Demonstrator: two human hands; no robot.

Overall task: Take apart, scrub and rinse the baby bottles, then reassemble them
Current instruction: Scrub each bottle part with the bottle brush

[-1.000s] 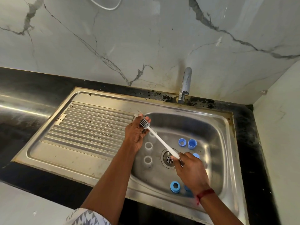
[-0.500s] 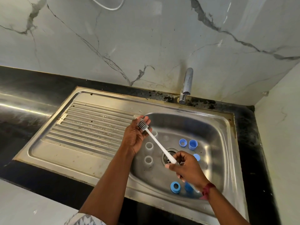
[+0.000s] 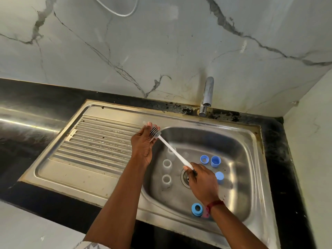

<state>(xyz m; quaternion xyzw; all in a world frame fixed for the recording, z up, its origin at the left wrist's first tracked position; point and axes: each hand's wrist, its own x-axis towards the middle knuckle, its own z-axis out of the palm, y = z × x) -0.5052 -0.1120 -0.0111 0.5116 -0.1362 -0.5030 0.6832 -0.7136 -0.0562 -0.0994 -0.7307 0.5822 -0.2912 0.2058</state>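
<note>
Left hand point(image 3: 142, 148) is raised over the sink's point(image 3: 255, 177) left basin edge, its fingers curled round a small clear part point(image 3: 148, 123) of which only a tip shows above the fingertips; whether it is a nipple or another bottle piece cannot be told. Right hand point(image 3: 202, 183) grips the lower end of a white bottle brush point(image 3: 173, 153), fingers wrapped closed round the handle, over the drain point(image 3: 185, 177). From there the handle slants up and left, and its grey bristled head lies against the clear part in the left hand's fingers.

On the basin floor, between the two forearms, two clear bottles point(image 3: 167, 164) stand upright with open mouths, one nearer than the other. A third clear bottle point(image 3: 171, 153) stands behind them, partly crossed by the brush handle. To the right of the drain are three blue caps point(image 3: 215, 161), two just beside each other and one nearer. A blue screw ring point(image 3: 197, 209) lies near the front wall of the basin, just beside the right wrist, which wears a red thread point(image 3: 215, 203). A chrome faucet point(image 3: 207, 95) stands at the back rim, and the ribbed draining board point(image 3: 100, 141) lies to the left.
</note>
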